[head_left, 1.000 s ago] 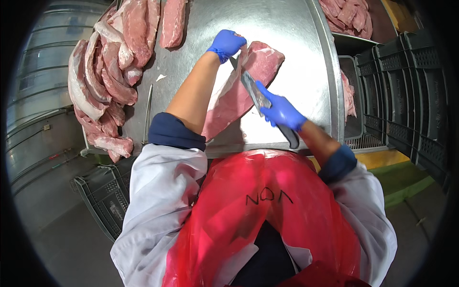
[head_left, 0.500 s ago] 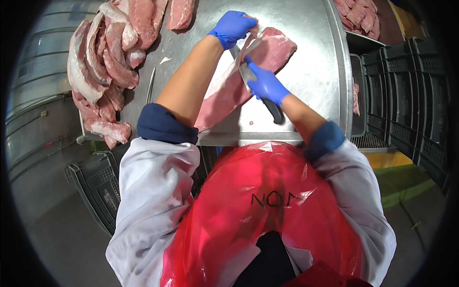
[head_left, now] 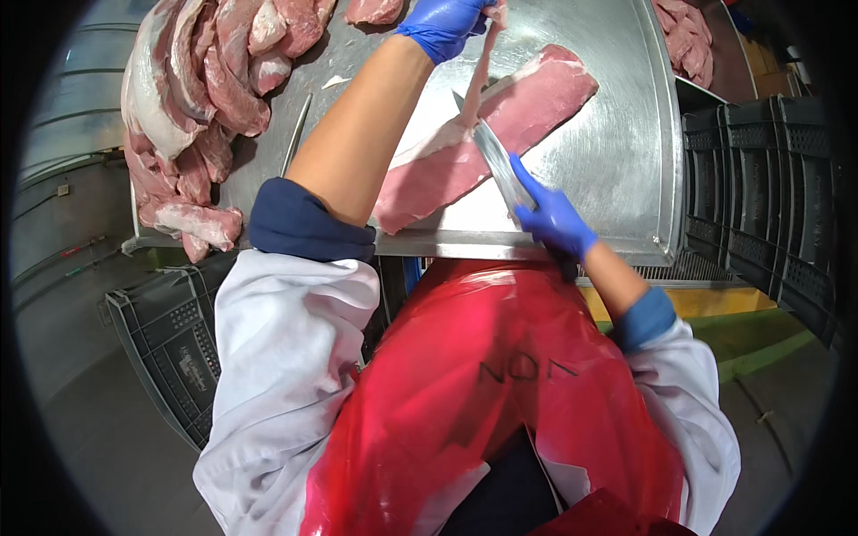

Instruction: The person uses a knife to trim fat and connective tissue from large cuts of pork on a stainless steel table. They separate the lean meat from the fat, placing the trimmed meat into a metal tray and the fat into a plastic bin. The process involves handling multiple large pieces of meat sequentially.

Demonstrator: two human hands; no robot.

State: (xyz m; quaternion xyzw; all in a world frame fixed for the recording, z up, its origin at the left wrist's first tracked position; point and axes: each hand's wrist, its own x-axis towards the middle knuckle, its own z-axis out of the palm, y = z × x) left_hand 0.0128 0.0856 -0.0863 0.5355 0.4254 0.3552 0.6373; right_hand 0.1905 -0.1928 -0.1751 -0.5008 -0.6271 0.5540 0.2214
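Note:
A long pink cut of meat [head_left: 500,134] lies slantwise on the steel table [head_left: 617,170]. My left hand [head_left: 442,25], in a blue glove, pinches a thin strip of fat or skin [head_left: 478,71] and pulls it up off the cut. My right hand [head_left: 554,219], also gloved in blue, grips a knife [head_left: 492,156] whose blade lies against the meat where the strip comes away. I wear a red plastic apron over white sleeves.
A heap of raw meat pieces [head_left: 192,107] fills the table's left side, with a sharpening steel [head_left: 295,134] beside it. More meat [head_left: 684,36] lies at the far right. Dark plastic crates stand at the right [head_left: 760,179] and lower left [head_left: 170,348].
My left hand has risen away from me, lifting the strip off the cut. The knife has travelled along the meat under the strip. My head has leaned closer to the table.

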